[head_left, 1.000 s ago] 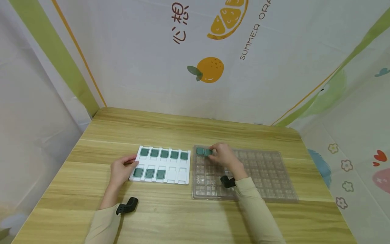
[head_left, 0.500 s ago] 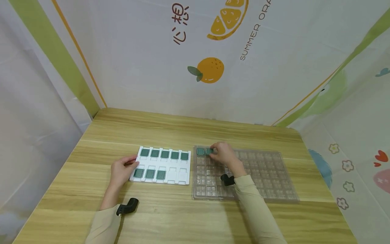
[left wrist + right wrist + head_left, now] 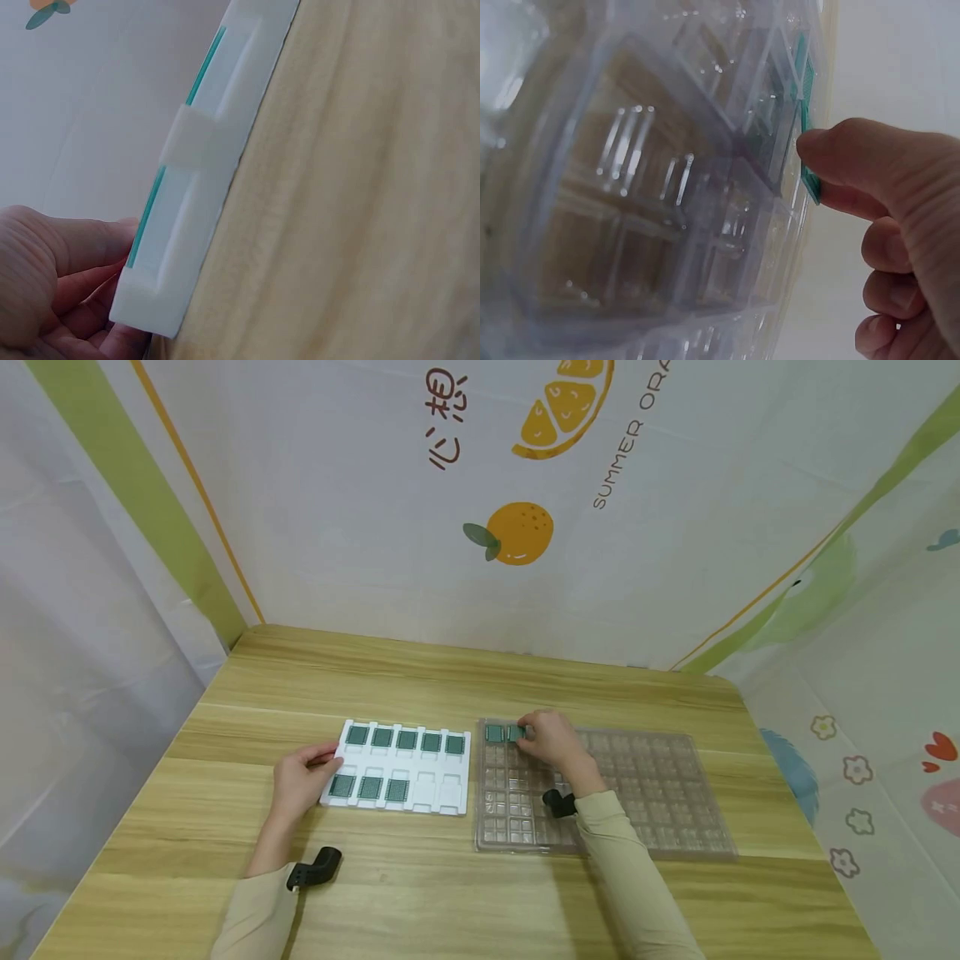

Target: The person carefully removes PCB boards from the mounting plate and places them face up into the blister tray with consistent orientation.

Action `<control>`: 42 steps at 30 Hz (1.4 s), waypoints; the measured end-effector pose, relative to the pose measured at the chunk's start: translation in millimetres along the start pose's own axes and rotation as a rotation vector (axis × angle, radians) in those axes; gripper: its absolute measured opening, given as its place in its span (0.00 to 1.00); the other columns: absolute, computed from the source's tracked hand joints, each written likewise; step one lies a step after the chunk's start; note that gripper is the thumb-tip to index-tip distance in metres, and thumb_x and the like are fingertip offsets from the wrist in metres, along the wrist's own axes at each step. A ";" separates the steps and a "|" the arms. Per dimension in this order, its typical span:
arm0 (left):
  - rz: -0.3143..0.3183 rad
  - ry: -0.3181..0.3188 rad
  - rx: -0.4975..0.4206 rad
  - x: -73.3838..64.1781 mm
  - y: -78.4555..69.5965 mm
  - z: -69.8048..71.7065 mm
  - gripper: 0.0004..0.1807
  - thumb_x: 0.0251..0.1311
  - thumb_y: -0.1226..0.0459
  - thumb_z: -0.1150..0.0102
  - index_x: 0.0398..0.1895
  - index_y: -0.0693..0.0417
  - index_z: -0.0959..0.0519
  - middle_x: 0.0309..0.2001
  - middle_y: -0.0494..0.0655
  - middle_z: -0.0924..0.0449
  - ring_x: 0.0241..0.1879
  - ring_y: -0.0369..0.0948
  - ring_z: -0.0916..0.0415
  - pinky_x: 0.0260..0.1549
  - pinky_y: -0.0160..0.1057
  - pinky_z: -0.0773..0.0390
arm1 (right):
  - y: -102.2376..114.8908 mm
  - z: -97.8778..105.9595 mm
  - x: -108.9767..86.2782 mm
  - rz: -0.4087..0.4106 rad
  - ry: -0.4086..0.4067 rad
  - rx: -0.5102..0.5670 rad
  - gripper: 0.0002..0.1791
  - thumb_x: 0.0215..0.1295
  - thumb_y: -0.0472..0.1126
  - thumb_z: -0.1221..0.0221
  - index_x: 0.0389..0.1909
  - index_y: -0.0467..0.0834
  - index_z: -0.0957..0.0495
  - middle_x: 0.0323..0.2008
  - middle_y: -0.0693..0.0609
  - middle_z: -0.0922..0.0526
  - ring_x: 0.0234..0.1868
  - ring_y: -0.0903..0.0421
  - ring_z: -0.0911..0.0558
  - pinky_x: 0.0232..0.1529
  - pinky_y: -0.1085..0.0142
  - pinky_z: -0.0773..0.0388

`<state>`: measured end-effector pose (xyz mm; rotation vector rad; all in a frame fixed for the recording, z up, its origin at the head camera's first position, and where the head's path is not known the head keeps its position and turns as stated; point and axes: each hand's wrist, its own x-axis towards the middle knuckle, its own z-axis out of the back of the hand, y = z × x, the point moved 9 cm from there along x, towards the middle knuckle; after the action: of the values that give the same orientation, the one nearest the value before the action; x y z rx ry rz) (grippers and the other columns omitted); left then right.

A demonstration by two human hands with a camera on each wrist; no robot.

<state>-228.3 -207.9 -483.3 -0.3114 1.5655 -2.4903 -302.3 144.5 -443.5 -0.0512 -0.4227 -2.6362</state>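
My left hand grips the left edge of a white plastic tray, thumb on top and fingers curled at its side. Green square chips fill the tray's far row and the left part of its near row; two near-row pockets at the right are bare. Over the far left corner of a clear compartment tray, my right hand pinches a green square chip between thumb and forefinger. That chip is at the second compartment of the far row, partly hidden by the fingers. Another chip lies in the corner compartment beside it.
Both trays lie side by side on a wood-grain table, with a narrow gap between them. A printed white curtain hangs behind the table and along its sides. A black wrist mount sits on each forearm.
The chip in my right hand has shifted slightly and settled flatter at the second compartment. My left hand and both trays have stayed in place.
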 end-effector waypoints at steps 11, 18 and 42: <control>-0.020 -0.010 -0.009 -0.9 -1.6 0.5 0.13 0.52 0.76 0.38 0.42 0.74 0.20 0.36 0.66 0.19 0.28 0.23 0.31 0.27 0.17 0.30 | -0.9 -1.2 1.3 -0.011 0.008 -0.025 0.12 0.54 0.38 0.33 0.39 0.38 0.17 0.38 0.45 0.16 0.35 0.50 0.19 0.37 0.59 0.21; -0.003 -0.007 -0.014 -1.1 -0.7 0.1 0.13 0.53 0.76 0.39 0.42 0.73 0.20 0.36 0.66 0.19 0.28 0.22 0.31 0.27 0.17 0.30 | -1.8 -2.6 0.6 -0.015 0.018 -0.039 0.13 0.55 0.39 0.33 0.41 0.38 0.17 0.39 0.45 0.16 0.33 0.51 0.19 0.36 0.59 0.22; -0.005 -0.003 -0.001 0.5 0.2 0.2 0.13 0.53 0.75 0.38 0.42 0.72 0.20 0.36 0.65 0.19 0.27 0.22 0.31 0.27 0.17 0.30 | 9.1 5.0 -4.3 0.025 -0.061 -0.006 0.13 0.54 0.39 0.33 0.39 0.37 0.17 0.36 0.46 0.15 0.29 0.54 0.20 0.30 0.62 0.22</control>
<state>-228.7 -208.3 -483.3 -0.3186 1.5674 -2.4913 -294.5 140.3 -436.6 -0.1385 -0.4321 -2.6167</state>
